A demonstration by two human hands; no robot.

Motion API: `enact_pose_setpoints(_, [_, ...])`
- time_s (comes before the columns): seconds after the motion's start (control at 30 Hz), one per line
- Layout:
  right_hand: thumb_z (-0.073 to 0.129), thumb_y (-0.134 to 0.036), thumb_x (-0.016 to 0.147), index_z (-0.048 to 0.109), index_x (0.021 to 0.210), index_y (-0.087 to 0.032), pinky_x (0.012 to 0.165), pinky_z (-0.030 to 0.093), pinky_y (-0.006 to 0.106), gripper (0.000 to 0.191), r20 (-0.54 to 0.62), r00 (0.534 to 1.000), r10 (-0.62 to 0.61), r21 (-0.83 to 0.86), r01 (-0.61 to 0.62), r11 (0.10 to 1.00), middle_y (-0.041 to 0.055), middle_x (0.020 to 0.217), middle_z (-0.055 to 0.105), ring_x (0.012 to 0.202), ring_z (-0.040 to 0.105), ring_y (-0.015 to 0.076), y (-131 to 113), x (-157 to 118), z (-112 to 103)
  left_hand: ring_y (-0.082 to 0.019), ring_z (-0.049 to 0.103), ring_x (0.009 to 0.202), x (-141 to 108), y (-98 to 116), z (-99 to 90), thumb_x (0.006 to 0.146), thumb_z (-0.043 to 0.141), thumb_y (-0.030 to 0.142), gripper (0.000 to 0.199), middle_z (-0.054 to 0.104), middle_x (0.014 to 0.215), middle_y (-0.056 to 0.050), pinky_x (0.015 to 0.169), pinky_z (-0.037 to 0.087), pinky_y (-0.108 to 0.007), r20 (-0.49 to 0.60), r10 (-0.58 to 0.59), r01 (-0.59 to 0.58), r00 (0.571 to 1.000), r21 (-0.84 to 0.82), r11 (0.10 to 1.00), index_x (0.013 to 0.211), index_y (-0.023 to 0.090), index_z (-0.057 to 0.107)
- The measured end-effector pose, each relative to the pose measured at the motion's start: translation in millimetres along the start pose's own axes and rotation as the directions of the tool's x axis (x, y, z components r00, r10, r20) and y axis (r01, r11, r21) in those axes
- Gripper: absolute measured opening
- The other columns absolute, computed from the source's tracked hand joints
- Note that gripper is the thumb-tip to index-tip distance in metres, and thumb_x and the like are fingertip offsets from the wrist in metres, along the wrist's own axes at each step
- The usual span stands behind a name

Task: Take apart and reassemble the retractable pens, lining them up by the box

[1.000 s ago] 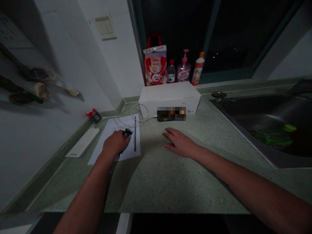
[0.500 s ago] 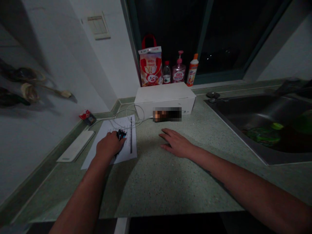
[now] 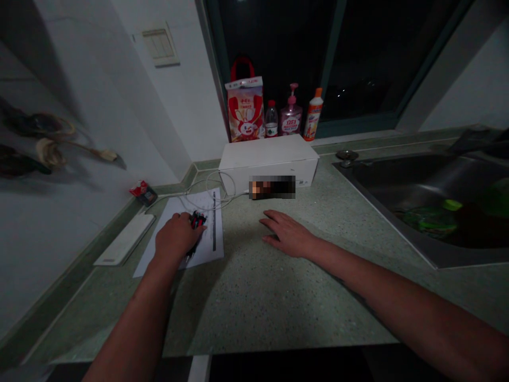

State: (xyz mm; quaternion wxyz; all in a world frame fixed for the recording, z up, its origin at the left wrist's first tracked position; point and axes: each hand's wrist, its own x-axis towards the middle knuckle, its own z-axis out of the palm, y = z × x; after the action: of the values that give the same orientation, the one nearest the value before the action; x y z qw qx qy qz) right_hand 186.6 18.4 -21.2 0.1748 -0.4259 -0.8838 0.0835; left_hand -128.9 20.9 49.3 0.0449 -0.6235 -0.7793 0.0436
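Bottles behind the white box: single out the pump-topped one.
The pink plastic bottle, middle of three; the clear red-topped bottle and the orange-and-white bottle have caps instead.

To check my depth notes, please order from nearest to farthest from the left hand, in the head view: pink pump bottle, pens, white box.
1. Pens: in the left hand.
2. White box: ahead, rightward.
3. Pink pump bottle: behind the box.

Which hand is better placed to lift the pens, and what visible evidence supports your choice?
Probably the left: the left hand grips the pens over the paper, while the right hand is spread open, holding nothing.
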Motion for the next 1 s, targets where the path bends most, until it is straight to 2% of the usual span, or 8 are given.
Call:
enact_pose_setpoints(0.17, [0.059, -0.043, 0.098, 0.056, 0.143, -0.015, 0.117, 0.04, 0.05, 0.054, 0.016, 1.0, 0.006, -0.012, -0.005, 1.0, 0.0203, 0.154, 0.048, 0.143, 0.045, 0.0329, -2, 0, -2, -0.036, 0.07, 0.101, 0, 3, -1.9, 0.087, 0.059, 0.056, 0.044, 0.074, 0.11, -0.015, 0.077, 0.053, -0.04, 0.076, -0.056, 0.058, 0.996, -0.034, 0.998, 0.111, 0.02, 0.067])
enact_pose_setpoints(0.4, [0.06, -0.042, 0.097, 0.057, 0.143, -0.017, 0.117, 0.039, 0.052, 0.052, 0.008, 1.0, 0.018, 0.008, -0.018, 1.0, 0.0195, 0.154, 0.048, 0.143, 0.045, 0.0333, -2, 1, -1, -0.034, 0.071, 0.099, -4, 15, 0.8, 0.088, 0.055, 0.054, 0.036, 0.077, 0.106, -0.012, 0.077, 0.052, -0.038, 0.11, 0.029, -0.027, 0.994, -0.02, 0.999, 0.099, 0.023, 0.069])
enact_pose_setpoints(0.63, [0.059, -0.043, 0.098, 0.057, 0.142, -0.015, 0.117, 0.04, 0.051, 0.053, 0.012, 1.0, 0.009, -0.019, -0.008, 1.0, 0.0206, 0.153, 0.048, 0.142, 0.046, 0.0332, -2, 0, -1, -0.033, 0.072, 0.097, -8, 19, -0.8, 0.089, 0.05, 0.05, 0.036, 0.077, 0.104, -0.014, 0.077, 0.053, -0.038, 0.12, 0.067, -0.068, 0.99, 0.001, 0.998, 0.103, 0.022, 0.069])
enact_pose_setpoints(1.0, [0.06, -0.04, 0.097, 0.057, 0.142, -0.01, 0.116, 0.041, 0.049, 0.054, 0.014, 1.0, -0.005, -0.026, 0.006, 1.0, 0.0234, 0.151, 0.049, 0.141, 0.048, 0.0336, -3, 0, -3, -0.034, 0.072, 0.1, -6, 19, 3.5, 0.093, 0.049, 0.041, 0.033, 0.077, 0.105, -0.016, 0.077, 0.054, -0.039, 0.08, 0.041, -0.041, 0.996, 0.004, 0.999, 0.105, 0.02, 0.071])
